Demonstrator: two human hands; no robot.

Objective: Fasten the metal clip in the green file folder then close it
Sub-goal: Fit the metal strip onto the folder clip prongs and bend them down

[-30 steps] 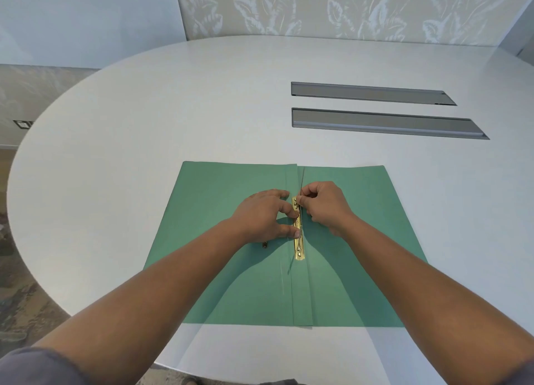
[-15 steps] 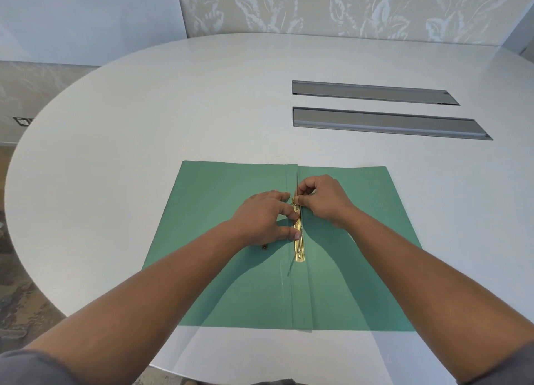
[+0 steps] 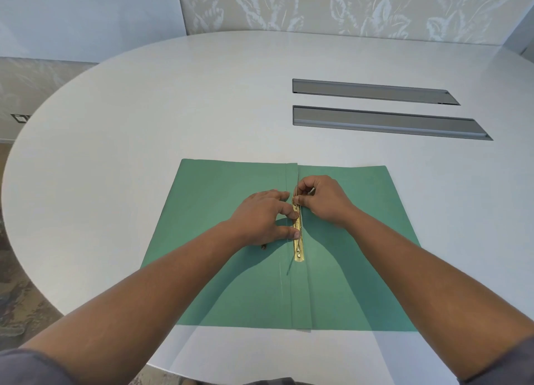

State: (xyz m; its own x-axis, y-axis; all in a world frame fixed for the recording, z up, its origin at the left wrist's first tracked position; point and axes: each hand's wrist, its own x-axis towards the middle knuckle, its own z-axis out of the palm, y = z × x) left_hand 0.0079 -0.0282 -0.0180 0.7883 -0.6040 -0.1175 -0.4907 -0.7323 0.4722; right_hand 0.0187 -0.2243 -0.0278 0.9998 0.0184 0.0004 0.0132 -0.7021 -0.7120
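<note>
**Green Folder Open on Desk, Both Hands at Metal Clip**

Compared with the frame half a second earlier: right hand shifted slightly toward the far end of the spine, fingers curled tighter over the far tip of the metal clip. Left hand in nearly the same place and pose. Folder position on the desk unchanged.

Green file folder lying fully open and flat on the white oval desk, near the near edge, spine running near-to-far at centre. Left flap and right flap spread to either side. Metal clip, a gold strip, lying along the spine fold, roughly at mid-length of the folder; near end exposed, with rounded tip and small holes visible; far end covered by the fingers.

Left hand resting palm-down on the left flap, just left of the spine. Fingertips of thumb and forefinger pressing against the left side of the strip, touching it; hand partly curled, not closed around anything. Right hand on the right flap, just right of the spine, clenched in a pinch on the far end of the strip. Thin dark prong visible rising from the spine at the right hand's fingers; exact contact there too small to resolve.

Both hands touching the clip from opposite sides, nearly meeting across the spine. Forearms crossing the near half of the folder, casting shadows on it.

Two long grey recessed slots in the desk surface, far right, well apart from the folder.
</note>
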